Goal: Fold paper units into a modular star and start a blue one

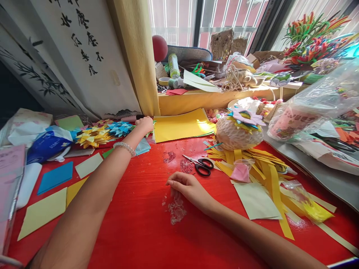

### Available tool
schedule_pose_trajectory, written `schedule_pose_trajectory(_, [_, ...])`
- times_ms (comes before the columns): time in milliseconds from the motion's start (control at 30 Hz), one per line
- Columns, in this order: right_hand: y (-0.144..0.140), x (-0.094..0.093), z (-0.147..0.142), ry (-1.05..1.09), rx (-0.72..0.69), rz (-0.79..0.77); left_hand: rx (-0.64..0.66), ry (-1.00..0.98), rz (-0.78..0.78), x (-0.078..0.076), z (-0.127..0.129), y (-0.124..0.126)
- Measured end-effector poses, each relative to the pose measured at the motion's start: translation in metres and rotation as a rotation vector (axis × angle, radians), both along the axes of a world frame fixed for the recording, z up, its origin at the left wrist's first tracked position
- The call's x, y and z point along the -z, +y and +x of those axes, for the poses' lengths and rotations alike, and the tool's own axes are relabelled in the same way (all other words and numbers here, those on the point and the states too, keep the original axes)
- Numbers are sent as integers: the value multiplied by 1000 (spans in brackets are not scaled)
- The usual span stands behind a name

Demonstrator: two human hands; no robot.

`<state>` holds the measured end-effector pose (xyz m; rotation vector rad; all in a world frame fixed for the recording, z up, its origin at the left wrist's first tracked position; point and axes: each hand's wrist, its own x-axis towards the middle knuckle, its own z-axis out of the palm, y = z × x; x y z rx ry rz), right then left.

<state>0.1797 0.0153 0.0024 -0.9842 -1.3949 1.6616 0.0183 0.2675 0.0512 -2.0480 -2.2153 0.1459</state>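
Yellow paper beside bunched left fingers, right fingers half-curled over scraps.

There are 2 hands, 1 bracelet, 1 red ball and 1 pink cup.

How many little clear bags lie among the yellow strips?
2: a pink-filled bag right of the scissors, a yellow-filled bag farther right. Others may be hidden.

A glossy red tabletop gleams under smooth yellow paper, shiny crumpled clear scraps and metal-and-black-plastic scissors; a rough-textured pale ball contrasts with a crinkled, glossy plastic bag and a glassy beaded bracelet.
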Motion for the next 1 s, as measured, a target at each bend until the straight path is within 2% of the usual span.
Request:
schedule_pose_trajectory(500, [0, -1, 0, -34, 4, 14, 149, 106, -53, -13, -3, -18])
schedule_pose_trajectory(733, [0, -1, 1, -40, -6, 18, 195, 109, -85, -13, -8, -17])
schedule_pose_trajectory(1000, [-1, 1, 1, -36, -7, 29, 179, 69, -117, -9, -15, -11])
